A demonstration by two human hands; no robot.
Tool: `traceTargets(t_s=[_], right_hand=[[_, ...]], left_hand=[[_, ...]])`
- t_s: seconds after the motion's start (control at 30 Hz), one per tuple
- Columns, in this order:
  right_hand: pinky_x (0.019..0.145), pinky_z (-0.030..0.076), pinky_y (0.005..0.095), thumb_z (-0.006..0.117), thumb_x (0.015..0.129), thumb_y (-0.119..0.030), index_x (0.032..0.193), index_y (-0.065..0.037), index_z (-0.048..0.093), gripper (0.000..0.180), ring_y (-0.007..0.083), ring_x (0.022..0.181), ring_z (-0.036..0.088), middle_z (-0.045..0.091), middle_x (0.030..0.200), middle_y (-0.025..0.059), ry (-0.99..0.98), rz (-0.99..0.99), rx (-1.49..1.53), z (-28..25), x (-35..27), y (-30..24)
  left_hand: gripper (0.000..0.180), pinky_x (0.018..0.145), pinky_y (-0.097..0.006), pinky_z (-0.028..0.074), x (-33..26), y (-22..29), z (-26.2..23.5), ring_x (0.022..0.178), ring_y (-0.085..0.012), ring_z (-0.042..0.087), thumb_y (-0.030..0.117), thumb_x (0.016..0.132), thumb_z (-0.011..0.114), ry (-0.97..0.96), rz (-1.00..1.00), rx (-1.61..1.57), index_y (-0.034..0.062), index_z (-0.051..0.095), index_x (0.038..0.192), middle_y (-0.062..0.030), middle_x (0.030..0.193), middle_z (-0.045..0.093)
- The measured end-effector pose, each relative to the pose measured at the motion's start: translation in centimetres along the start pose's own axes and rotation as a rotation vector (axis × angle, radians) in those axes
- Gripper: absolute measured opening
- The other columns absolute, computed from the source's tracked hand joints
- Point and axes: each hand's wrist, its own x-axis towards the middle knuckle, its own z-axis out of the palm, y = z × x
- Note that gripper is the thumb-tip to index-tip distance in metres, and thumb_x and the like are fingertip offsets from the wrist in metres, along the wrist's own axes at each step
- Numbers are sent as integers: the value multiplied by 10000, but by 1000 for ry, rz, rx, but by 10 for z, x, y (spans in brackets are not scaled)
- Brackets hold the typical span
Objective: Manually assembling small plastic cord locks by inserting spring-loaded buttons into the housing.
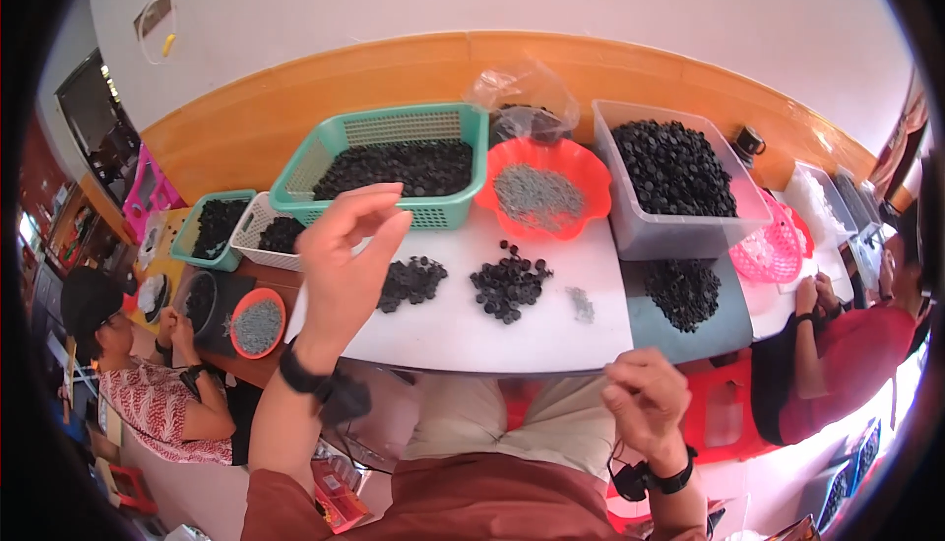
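My left hand [346,263] is raised above the white tabletop [463,339], fingers bent and thumb tip a little apart from them; nothing shows between them. Below and beside it lies a pile of small black round parts [413,283], partly hidden by the hand. A second pile of black parts [510,285] sits to its right, with a small heap of grey pieces [581,305] farther right. My right hand [650,398] hovers at the table's front edge, fingers curled in toward the thumb. Whatever it may hold is too small to make out.
Behind the piles stand a green basket [455,208] of black parts, a red scalloped bowl [598,182] of grey pieces and a clear bin [679,236] full of black parts. More black pieces [682,295] lie on a dark mat. Co-workers sit at left [162,393] and right [847,364].
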Motion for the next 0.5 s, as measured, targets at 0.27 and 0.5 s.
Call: traceTargets(t_s=[0.27, 0.5], right_hand=[[442, 466, 223, 666, 910, -156, 1117, -8, 610, 260, 170, 360, 448, 539, 963, 93, 69, -501, 464, -64, 51, -78], [563, 465, 440, 572, 971, -544, 1124, -110, 543, 462, 331, 638, 536, 575, 781, 194, -253, -143, 411, -97, 72, -191]], left_hand=[[503, 768, -301, 515, -74, 138, -70, 962, -175, 579, 385, 940, 718, -183, 358, -338, 50, 592, 1293, -105, 1250, 583], [379, 938, -306, 497, -42, 186, -91, 1214, -120, 498, 321, 978, 668, -825, 326, -381, 300, 605, 1351, 102, 1411, 534]])
